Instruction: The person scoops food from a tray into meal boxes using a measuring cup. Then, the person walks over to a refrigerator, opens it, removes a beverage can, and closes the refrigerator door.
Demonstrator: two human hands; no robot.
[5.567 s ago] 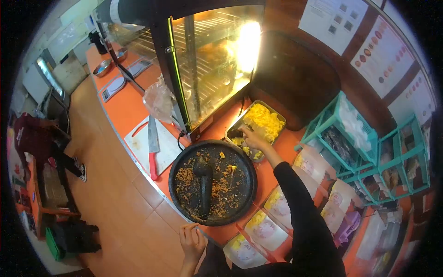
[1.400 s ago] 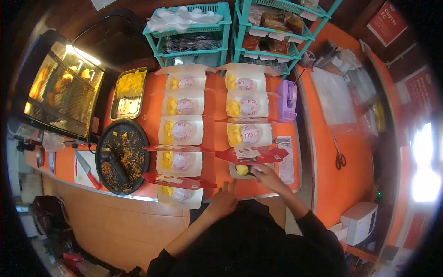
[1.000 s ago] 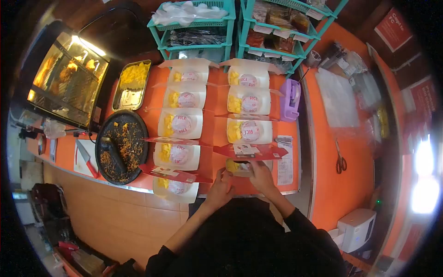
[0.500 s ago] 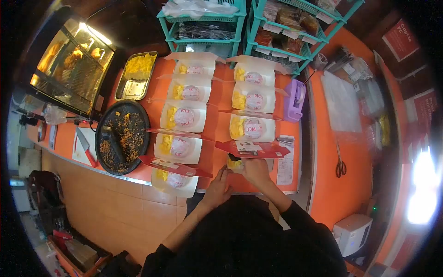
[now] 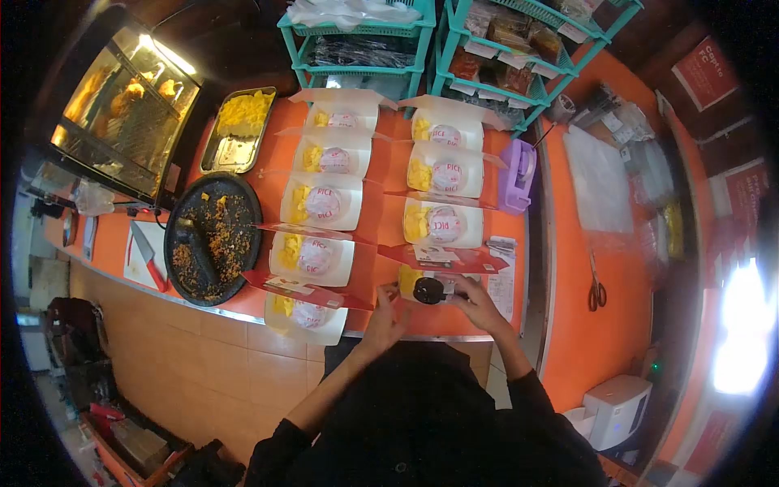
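The nearest food box of the right row [image 5: 446, 258] has its red lid raised. Inside it are scrambled egg [image 5: 410, 282] and a dark round piece [image 5: 428, 290] whose kind I cannot make out. At the box's right edge, my right hand [image 5: 480, 310] has its fingers bent against the side. On the left, my left hand [image 5: 385, 326] has fingers and thumb apart, fingertips close to the box's left edge. Beside it stands another open box [image 5: 324, 325] with egg and a round wrapped rice portion [image 5: 310, 315].
More open boxes [image 5: 345, 215] with egg and wrapped rice stand in two rows. To the left are a black round plate [image 5: 243, 280] with crumbs, a red-handled knife [image 5: 150, 258], an egg tray [image 5: 213, 154] and a lit display case [image 5: 122, 114]. A purple tape dispenser [image 5: 513, 183] sits right.
My right hand has drawn back to the right, out from under the lid, uncovering the dark round piece in the box. My left hand has shifted slightly, its fingers spreading.
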